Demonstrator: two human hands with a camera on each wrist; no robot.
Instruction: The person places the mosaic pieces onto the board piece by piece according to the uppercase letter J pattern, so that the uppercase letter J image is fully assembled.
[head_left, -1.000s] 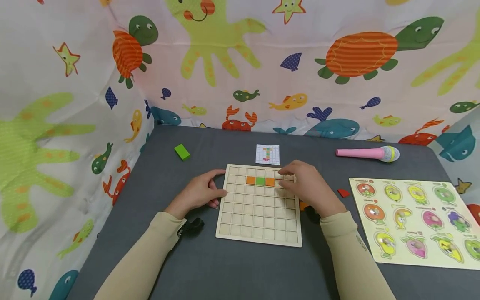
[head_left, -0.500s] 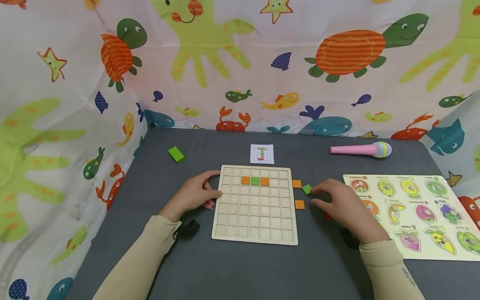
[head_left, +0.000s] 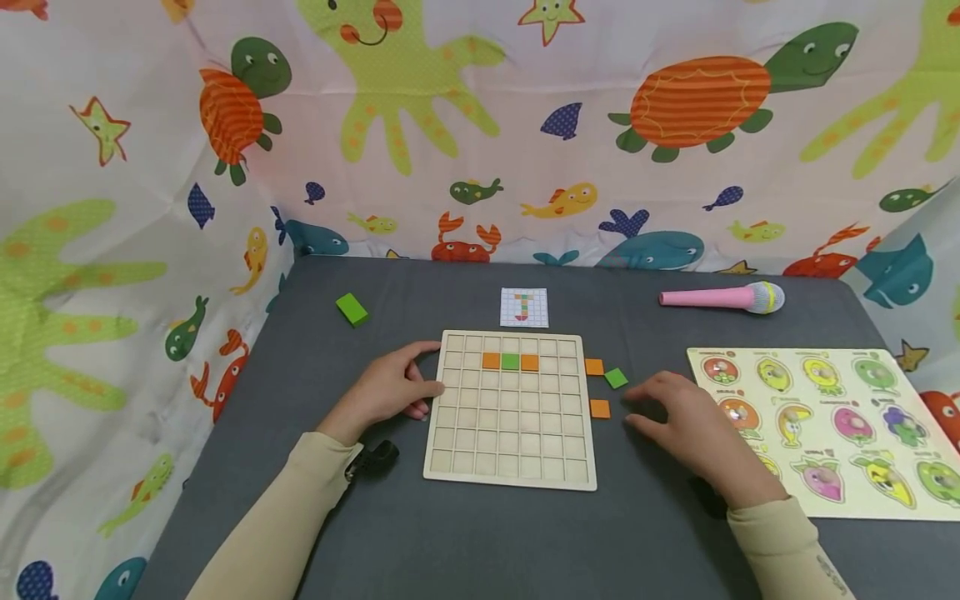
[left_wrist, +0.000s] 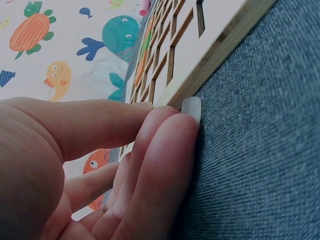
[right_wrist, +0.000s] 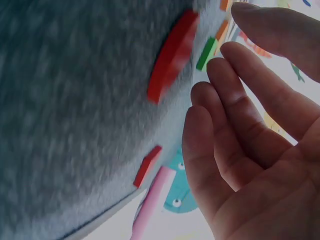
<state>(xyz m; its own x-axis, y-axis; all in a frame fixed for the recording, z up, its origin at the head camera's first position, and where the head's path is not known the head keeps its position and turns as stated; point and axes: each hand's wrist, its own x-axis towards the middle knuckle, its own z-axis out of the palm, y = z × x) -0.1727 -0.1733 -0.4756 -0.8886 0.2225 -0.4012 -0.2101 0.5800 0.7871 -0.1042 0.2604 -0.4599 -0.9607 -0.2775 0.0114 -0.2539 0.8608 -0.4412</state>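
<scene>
A wooden grid board [head_left: 508, 433] lies on the grey table with two orange tiles [head_left: 491, 361] and one green tile [head_left: 510, 362] in a row near its top. My left hand [head_left: 386, 387] rests at the board's left edge, thumb and index finger touching it. To the right lie a loose green tile [head_left: 616, 378], an upper orange tile [head_left: 594, 367] and a lower orange tile [head_left: 600, 409]. My right hand [head_left: 686, 429] hovers just right of these, fingers loosely bent, holding nothing. In the right wrist view, two red pieces [right_wrist: 172, 60] lie near the fingers.
A small pattern card [head_left: 524, 307] lies behind the board, and a bright green block [head_left: 352, 309] at the back left. On the right are a pink toy microphone [head_left: 712, 299] and a fruit puzzle board [head_left: 817, 425]. A printed sea-animal cloth [head_left: 420, 208] hangs behind the table.
My right hand has moved from the board's upper right to the right of the loose tiles, then slightly away from the green one. The left hand stays at the edge; the view shifted slightly.
</scene>
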